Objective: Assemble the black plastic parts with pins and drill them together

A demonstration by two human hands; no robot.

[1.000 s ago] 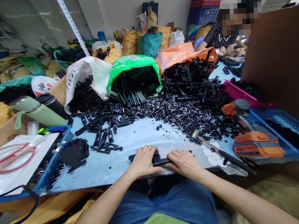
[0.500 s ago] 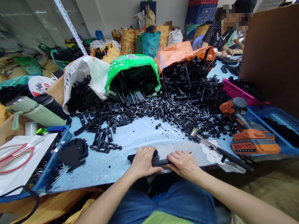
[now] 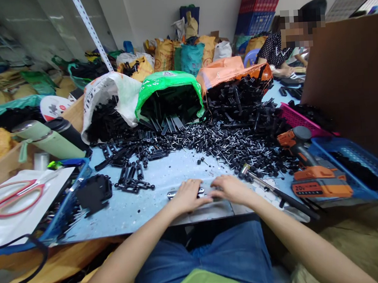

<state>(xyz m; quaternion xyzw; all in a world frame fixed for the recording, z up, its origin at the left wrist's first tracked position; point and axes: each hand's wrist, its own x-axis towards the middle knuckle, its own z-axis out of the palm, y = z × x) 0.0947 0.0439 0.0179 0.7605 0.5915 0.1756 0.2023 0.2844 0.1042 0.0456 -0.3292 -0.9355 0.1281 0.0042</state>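
Lying on the speckled pale-blue tabletop [image 3: 110, 217] beneath the left hand [image 3: 188, 196], a glossy dark bar [image 3: 172, 194] with rounded ends runs roughly from nine to three o'clock, the left fingers curled over its middle; the right hand [image 3: 231, 188], at three o'clock just off its end, has bent fingers, and whether they pinch anything cannot be told. Beyond the hands, at one o'clock, spreads a heap of black-headed pins [image 3: 233, 145] with thin metal shanks, while at three o'clock lie a slim-shafted hammer [image 3: 267, 185] and an orange-and-black cordless power tool [image 3: 320, 181].
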